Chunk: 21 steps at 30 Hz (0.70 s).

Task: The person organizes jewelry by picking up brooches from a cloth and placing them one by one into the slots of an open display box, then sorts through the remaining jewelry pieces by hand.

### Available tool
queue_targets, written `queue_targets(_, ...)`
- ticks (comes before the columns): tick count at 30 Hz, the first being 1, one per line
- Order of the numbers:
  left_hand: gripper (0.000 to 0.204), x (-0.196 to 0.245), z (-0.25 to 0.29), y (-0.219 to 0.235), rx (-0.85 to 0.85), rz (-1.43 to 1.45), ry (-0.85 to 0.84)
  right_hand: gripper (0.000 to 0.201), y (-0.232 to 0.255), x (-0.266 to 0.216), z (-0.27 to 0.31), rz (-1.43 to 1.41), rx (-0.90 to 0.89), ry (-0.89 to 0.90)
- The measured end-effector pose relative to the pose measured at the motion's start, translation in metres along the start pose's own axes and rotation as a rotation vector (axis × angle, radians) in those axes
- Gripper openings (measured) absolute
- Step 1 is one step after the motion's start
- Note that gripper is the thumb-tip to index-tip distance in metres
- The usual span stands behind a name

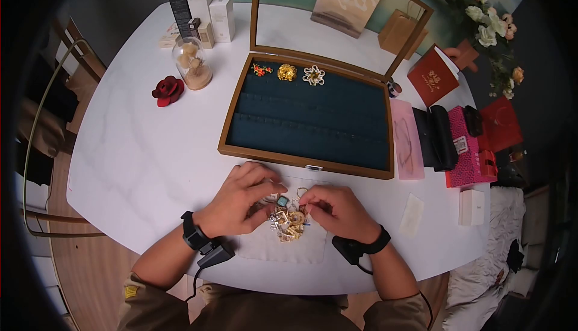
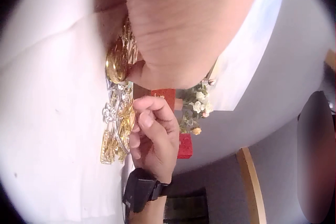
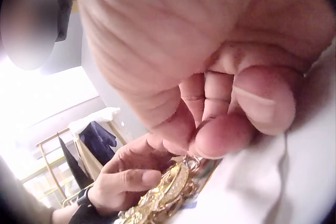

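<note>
1. At the near table edge I log a white cloth [image 1: 283, 243] carrying a heap of brooches [image 1: 288, 219], gold and silver pieces tangled together.
2. My left hand [image 1: 241, 201] rests on the heap's left side, fingers curled down onto it; I cannot tell whether they actually grip a piece.
3. My right hand [image 1: 340, 210] sits at the heap's right side, fingertips pinched together on a small piece at its top edge.
4. Beyond the cloth I note a wooden display case [image 1: 307, 162], lid raised, lined in dark blue.
5. Its far row holds 3 brooches: a red-and-green one [image 1: 261, 69], a gold one [image 1: 286, 72] and a white-and-gold flower [image 1: 313, 75].
6. Left of the case: a red fabric rose [image 1: 168, 90] and a small glass dome [image 1: 192, 63].
7. Right of the case: a pink box [image 1: 470, 147] and a red box [image 1: 432, 78].
</note>
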<state>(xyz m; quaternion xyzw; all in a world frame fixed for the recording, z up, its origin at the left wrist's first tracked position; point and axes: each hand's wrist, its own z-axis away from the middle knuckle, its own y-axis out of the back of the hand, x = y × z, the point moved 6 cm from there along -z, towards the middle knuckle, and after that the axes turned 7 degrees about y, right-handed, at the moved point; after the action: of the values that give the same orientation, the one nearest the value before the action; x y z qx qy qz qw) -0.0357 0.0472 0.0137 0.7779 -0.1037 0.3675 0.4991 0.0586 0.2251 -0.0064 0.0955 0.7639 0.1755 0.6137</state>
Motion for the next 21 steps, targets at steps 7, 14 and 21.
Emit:
queue_targets(7, 0.034, 0.005, -0.001, -0.007, -0.058, -0.035, -0.032, 0.018, 0.006, 0.006, 0.006, -0.107, -0.028, -0.085)
queue_targets(14, 0.025, 0.005, -0.003, -0.010, -0.040, -0.038, 0.001, 0.025, 0.000, -0.006, 0.001, 0.169, -0.063, 0.092)
queue_targets(21, 0.025, 0.009, -0.007, -0.007, -0.065, -0.043, 0.017, 0.019, -0.001, -0.009, 0.002, 0.190, -0.047, 0.085)
